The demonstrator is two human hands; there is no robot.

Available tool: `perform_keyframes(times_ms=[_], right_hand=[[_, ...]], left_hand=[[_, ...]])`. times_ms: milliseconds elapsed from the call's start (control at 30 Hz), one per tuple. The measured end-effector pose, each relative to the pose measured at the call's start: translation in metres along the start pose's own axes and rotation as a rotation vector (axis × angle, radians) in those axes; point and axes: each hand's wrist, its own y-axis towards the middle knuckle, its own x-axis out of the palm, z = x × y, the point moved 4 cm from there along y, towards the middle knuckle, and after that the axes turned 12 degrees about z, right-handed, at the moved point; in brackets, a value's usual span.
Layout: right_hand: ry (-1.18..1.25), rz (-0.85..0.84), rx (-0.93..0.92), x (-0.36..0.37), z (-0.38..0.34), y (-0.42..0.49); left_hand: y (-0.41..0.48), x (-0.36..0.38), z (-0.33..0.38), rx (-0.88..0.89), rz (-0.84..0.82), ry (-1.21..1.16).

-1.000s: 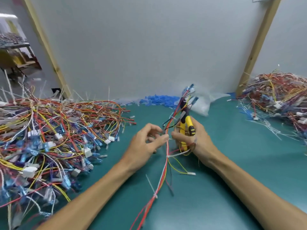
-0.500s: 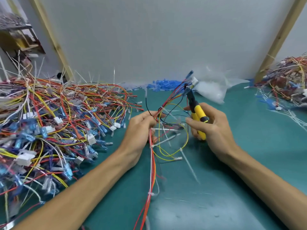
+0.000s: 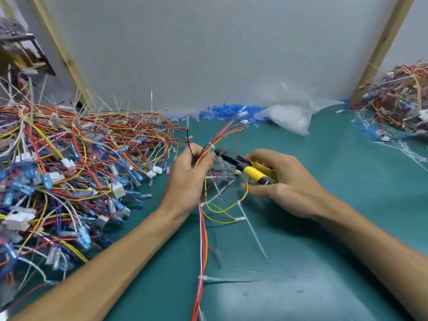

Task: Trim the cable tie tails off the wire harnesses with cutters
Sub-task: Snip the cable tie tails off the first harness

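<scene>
left hand (image 3: 190,174): pinches harness (image 3: 202,230) just below top tie (image 3: 210,145)
right hand (image 3: 287,181): wrapped round cutters (image 3: 251,170), nose at that tie
cut: flush against the tie, nothing else in the jaws
harness: trails down the counter (image 3: 324,262)

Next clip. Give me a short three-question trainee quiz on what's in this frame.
1. True or false: the right hand holds the cutters.
2. The tip of the cutters points: A) toward the left hand, which holds the harness; B) back toward the person; C) straight up.
3. Fill in: the handles of the cutters are black and ____.

Key: 1 true; 2 A; 3 yellow.
</scene>
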Motion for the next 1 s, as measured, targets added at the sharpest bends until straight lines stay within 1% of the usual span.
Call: perform_keyframes(times_ms=[67, 133, 200, 267, 333, 500, 600, 700, 833, 1000], right_hand=[[0.094, 0.026, 0.053, 0.002, -0.001, 0.0], [0.177, 0.071, 0.104, 0.002, -0.002, 0.0], [0.221, 0.124, 0.123, 0.002, -0.002, 0.0], [0.264, 0.165, 0.133, 0.002, -0.002, 0.0], [0.295, 0.199, 0.141, 0.003, 0.0, 0.0], [0.358, 0.28, 0.241, 0.003, 0.013, 0.002], [0.388, 0.339, 0.332, 0.0, 0.022, 0.004], [0.378, 0.356, 0.373, -0.002, 0.025, 0.005], [0.368, 0.365, 0.342, -0.001, 0.025, 0.004], [0.297, 0.429, 0.239, 0.0, 0.02, 0.003]], left_hand=[[0.001, -0.002, 0.001, 0.025, 0.019, -0.035], [0.003, -0.003, -0.001, -0.037, 0.025, -0.108], [0.004, -0.002, -0.005, -0.09, 0.003, -0.133], [0.004, -0.002, -0.006, -0.107, -0.018, -0.141], [0.005, -0.004, -0.009, -0.13, 0.005, -0.156], [0.008, -0.011, -0.009, -0.058, 0.083, -0.096], [0.008, -0.01, -0.008, -0.061, 0.061, -0.171], [0.007, -0.007, -0.008, -0.061, 0.032, -0.195], [0.005, -0.004, -0.01, -0.129, -0.006, -0.276], [0.001, -0.001, -0.005, -0.06, -0.02, -0.168]])
